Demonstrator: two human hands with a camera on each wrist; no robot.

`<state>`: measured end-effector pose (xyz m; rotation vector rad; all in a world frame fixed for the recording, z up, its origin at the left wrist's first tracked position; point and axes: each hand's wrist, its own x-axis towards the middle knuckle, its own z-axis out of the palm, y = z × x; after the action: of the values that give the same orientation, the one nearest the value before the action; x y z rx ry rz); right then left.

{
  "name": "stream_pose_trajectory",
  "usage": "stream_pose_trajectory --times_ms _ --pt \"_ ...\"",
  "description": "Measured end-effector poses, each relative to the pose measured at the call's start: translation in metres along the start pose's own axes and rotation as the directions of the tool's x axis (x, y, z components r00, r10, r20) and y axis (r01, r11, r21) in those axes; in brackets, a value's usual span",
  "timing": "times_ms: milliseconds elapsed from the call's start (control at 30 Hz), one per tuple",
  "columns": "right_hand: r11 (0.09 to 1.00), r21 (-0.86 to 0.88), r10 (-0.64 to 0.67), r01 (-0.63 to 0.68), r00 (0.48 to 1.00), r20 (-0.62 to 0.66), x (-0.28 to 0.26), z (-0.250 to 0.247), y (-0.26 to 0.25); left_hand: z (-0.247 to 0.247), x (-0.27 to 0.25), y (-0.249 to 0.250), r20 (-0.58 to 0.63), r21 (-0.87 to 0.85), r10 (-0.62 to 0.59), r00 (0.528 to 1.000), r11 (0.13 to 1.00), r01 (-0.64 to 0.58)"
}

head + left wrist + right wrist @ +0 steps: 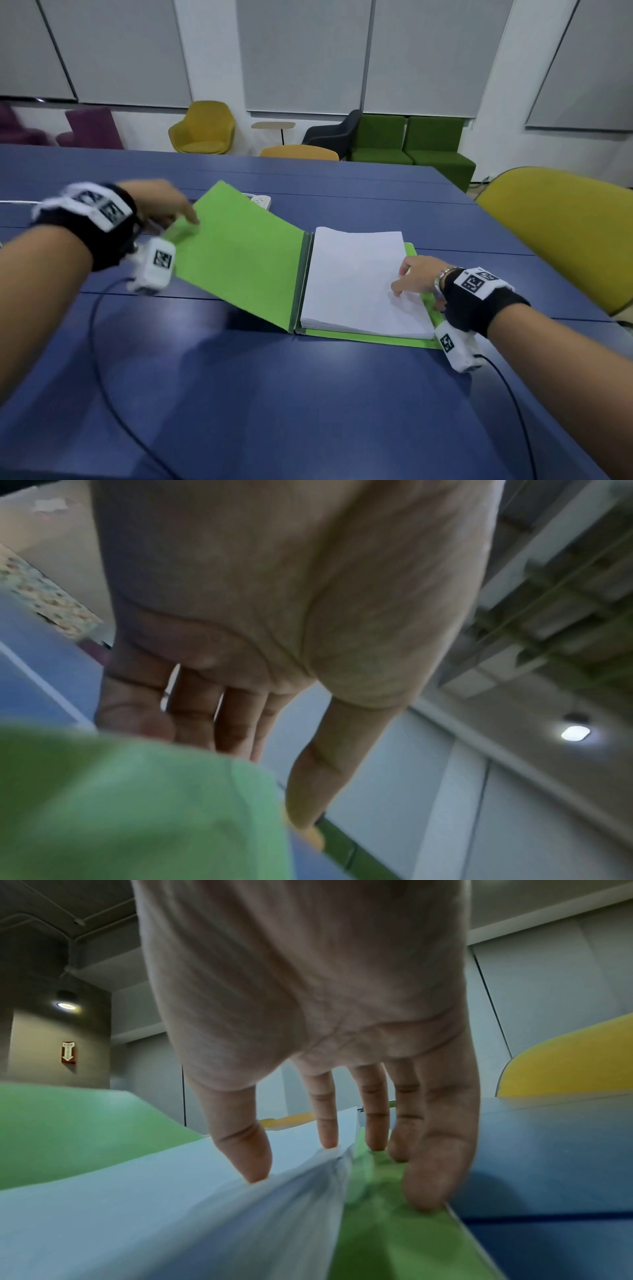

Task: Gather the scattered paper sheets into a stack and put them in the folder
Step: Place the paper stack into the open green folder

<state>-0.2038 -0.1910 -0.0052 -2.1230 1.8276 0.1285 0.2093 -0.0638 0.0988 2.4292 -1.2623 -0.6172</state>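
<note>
A meeting room with a long blue table (pixel 239 394), grey blinds and coloured chairs (pixel 203 128) along the far wall. The right hand (pixel 416 277) lies spread and flat, fingers straight: thumb and forefinger press down on the white paper stack (pixel 356 284), and the other fingertips (pixel 424 1191) land on the green folder (pixel 376 337) just beside the stack's right edge. The stack sits squarely inside the folder's lower half, right under that hand. Across to the left hand (pixel 161 205), blurred in the head view: fingers straight, reaching behind the raised folder cover (pixel 239 257), the thumb out in front near its edge. The cover stands tilted up off the table, hinged at the spine to the left of the stack. A white power strip (pixel 261 199) peeks out beyond the cover.
</note>
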Motion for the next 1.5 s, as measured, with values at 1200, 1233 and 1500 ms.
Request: stream_pose_trajectory --times_ms 1200,1233,1500 --pt "0.96 -0.144 -0.241 0.24 0.97 0.008 0.01 0.005 0.028 0.202 -0.001 0.137 0.286 0.313 0.245 0.927 0.89 -0.332" --pt "0.96 -0.149 -0.241 0.239 0.971 0.007 0.009 0.005 0.027 0.203 -0.002 0.137 0.282 0.31 0.246 0.927 0.891 -0.331" --pt "0.972 -0.094 -0.219 0.216 0.976 -0.017 -0.002 0.004 0.029 0.208 -0.01 0.129 0.241 0.249 0.271 0.932 0.911 -0.33"
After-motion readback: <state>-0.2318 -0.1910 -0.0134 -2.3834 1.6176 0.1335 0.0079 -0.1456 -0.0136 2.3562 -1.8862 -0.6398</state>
